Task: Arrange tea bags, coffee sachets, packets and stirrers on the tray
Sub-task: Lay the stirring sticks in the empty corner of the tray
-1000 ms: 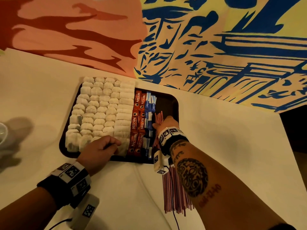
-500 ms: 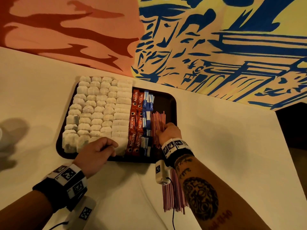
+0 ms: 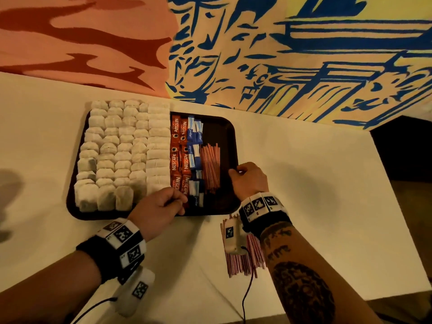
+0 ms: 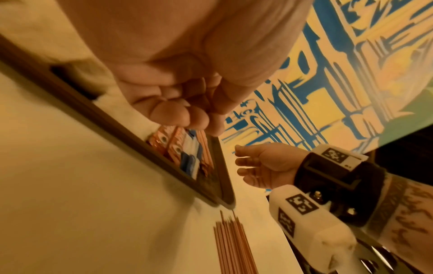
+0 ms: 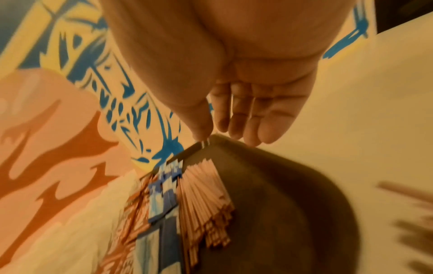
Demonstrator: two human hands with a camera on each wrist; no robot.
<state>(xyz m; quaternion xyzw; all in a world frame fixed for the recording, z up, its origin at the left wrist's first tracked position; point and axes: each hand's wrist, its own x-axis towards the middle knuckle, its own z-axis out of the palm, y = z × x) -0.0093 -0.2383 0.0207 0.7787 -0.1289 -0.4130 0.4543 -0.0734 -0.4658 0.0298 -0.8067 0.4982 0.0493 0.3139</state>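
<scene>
While the dark brown rounded plastic tray [image 3: 230, 127] lies on the cream-covered worktop [image 3: 304, 183], its stock stands as follows.

Risks: the thin reddish-pink stirrers on the tray [image 3: 211, 168] lie loose and slightly fanned; a knock from the right hand [image 3: 249, 181], which hovers over the tray's right rim, would likely scatter them onto the bare right strip. The left hand [image 3: 159, 206] rests at the near edge, touching the packed rows; a nudge could disorder the bags.

Grips: right hand's fingers relaxed and apart, holding nothing. Left hand's fingers curled together; whether they hold anything cannot be told.

Counts:
- White paper tea bags [image 3: 121, 150]: five columns, roughly ten rows, left part of tray; exact number unclear.
- Orange-red Nescafé coffee sachets [image 3: 178, 157]: about six visible.
- Blue-and-white packets [image 3: 195, 157]: about ten, overlapping.
- Stirrers on tray: one bundle, uncountable.
- Second stirrer bundle [image 3: 243, 263]: on worktop, below right wrist, not yet trayed.
</scene>
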